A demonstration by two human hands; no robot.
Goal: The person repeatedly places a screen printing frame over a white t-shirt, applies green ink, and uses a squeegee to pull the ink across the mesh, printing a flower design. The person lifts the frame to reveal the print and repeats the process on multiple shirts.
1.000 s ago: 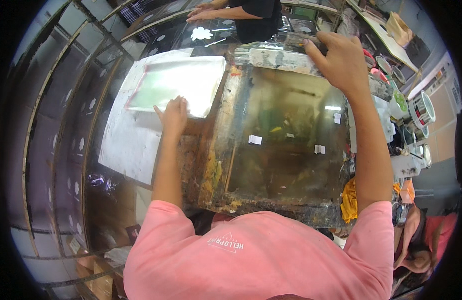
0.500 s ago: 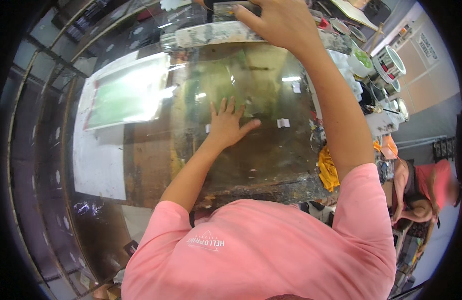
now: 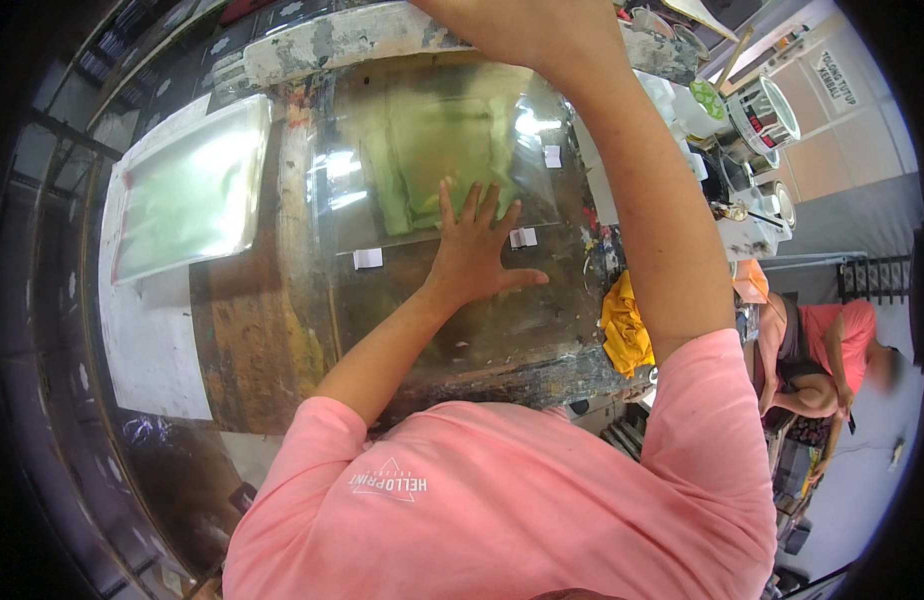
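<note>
My left hand (image 3: 477,250) lies with its fingers spread, the fingertips on the near part of a clear, greenish plastic sheet (image 3: 432,150). This sheet rests on the dark worktable (image 3: 452,325), and bright reflections cross it. Small white tabs, one left of my hand (image 3: 368,259) and one by its thumb side (image 3: 523,237), sit along the sheet's near edge. A third tab (image 3: 553,156) is at its right edge. My right hand (image 3: 532,25) reaches over the far side, past a paint-stained bar (image 3: 342,45); its fingers are cut off by the frame, so what they touch is hidden.
On the left, a stack of clear plastic sheets (image 3: 192,190) lies on a white board (image 3: 157,350). A yellow cloth (image 3: 627,325) sits at the table's right edge, below several tubs and a paint bucket (image 3: 762,115). Metal racks stand at far left; another person (image 3: 832,350) sits at right.
The greenish sheet now lies flatter, its near edge along the white tabs. My right hand has gone farther out past the top edge. The whole view has shifted somewhat; my left hand stays spread.
</note>
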